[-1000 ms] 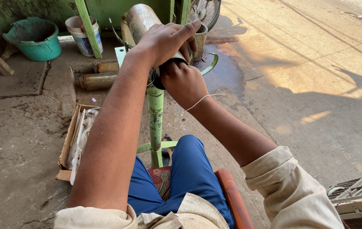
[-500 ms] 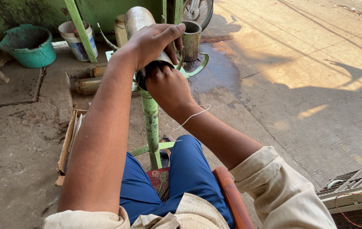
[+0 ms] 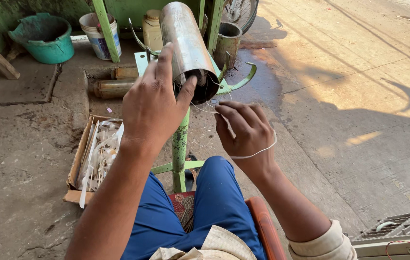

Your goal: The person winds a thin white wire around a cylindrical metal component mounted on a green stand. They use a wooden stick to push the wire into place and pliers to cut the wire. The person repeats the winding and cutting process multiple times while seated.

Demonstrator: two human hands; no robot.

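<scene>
Right hand (image 3: 246, 132) has dropped away from the steel cylinder (image 3: 188, 48) mouth, fingers pinching thin white strands (image 3: 205, 107). Left hand (image 3: 154, 103) grips the cylinder rim atop the green stand (image 3: 180, 149); the rim edge could cut the thumb, and a hard pull may snap the strands.

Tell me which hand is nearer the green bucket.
Left. The left hand grips the metal cylinder, right of the green bucket; the right hand is farther right, pinching thin wire.
</scene>
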